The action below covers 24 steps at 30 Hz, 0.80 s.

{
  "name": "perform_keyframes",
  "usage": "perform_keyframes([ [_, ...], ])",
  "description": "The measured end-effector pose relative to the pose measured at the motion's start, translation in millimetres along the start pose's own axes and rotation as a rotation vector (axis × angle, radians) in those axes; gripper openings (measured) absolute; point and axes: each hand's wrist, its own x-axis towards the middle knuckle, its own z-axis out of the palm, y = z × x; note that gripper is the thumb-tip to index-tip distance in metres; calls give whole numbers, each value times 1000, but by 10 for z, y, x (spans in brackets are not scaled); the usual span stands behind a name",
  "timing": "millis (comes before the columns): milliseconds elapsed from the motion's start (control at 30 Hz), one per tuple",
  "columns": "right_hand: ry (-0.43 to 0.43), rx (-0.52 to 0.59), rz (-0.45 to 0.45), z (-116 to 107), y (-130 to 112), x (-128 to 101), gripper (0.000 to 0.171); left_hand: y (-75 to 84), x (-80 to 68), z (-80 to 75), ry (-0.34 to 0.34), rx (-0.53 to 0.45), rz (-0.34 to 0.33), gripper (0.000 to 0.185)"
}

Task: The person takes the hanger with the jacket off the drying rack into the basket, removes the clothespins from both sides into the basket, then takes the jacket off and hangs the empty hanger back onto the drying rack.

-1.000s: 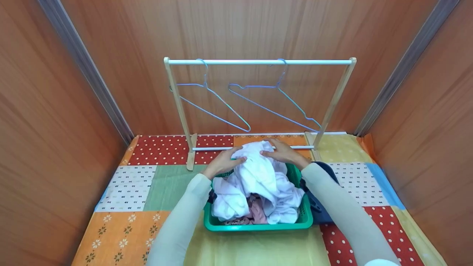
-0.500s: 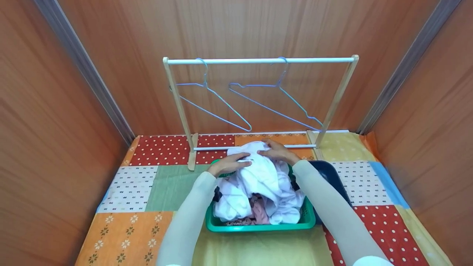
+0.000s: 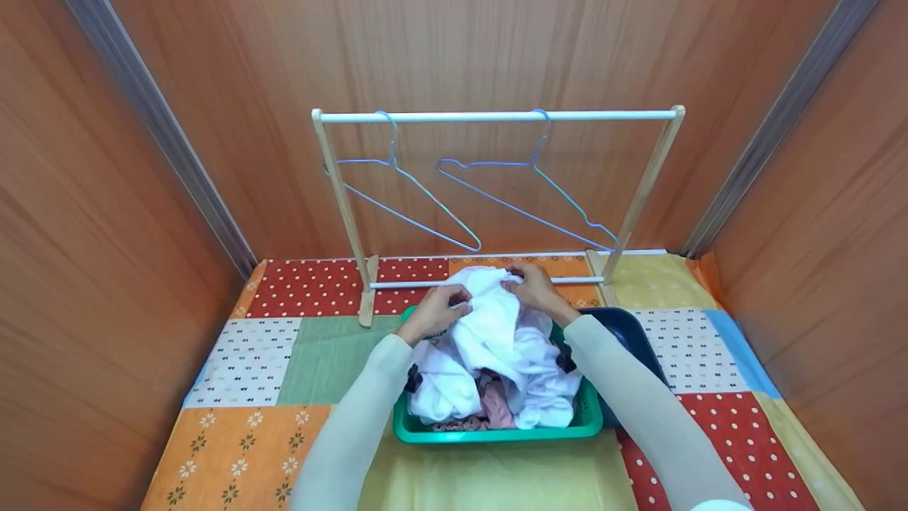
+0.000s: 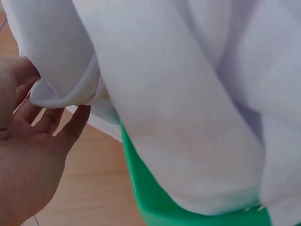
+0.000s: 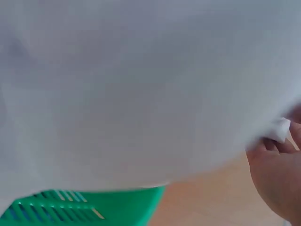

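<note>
Wood-grain panels close in on three sides around a bench covered with a patchwork cloth [image 3: 241, 362] of dotted red, green, orange and yellow squares. On it sits a green slotted plastic basket [image 3: 496, 431], heaped with crumpled clothes. Topmost is a soft white cotton garment [image 3: 489, 319], bunched in thick folds and lifted at the basket's far rim. The left hand [image 3: 434, 312] pinches a rolled hem of this garment between thumb and curled fingers [image 4: 70, 127]; the right hand [image 3: 533, 285] pinches its other upper edge, fingertips closed on the fabric (the right wrist view is blurred, though it shows cloth in the grip). A dark blue tub [image 3: 624, 333] sits touching the basket's right side. Just behind the hands stands a light wooden rack with a white top rail [image 3: 496, 116], carrying two thin blue wire hangers [image 3: 418, 191], both tilted. Open cloth lies to the left and in front of the basket; the rack's lower bar [image 3: 404, 285] crosses just beyond the hands.
</note>
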Motion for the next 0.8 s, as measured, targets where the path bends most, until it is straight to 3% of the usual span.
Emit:
perform_keyframes([
  [267,14,9,-82,-184,-172,-227,37,187,-135,-65,59,1,52,23],
  [400,17,3,-130,-250,-213,-407,33,257,-241,-90,96,22,131,22],
  [600,47,32,-335,-298,-274,-686,25,370,-418,-114,169,64,268,17],
  [800,-34,21,-440,-327,-363,-955,29,479,-615,-128,226,97,345,16],
])
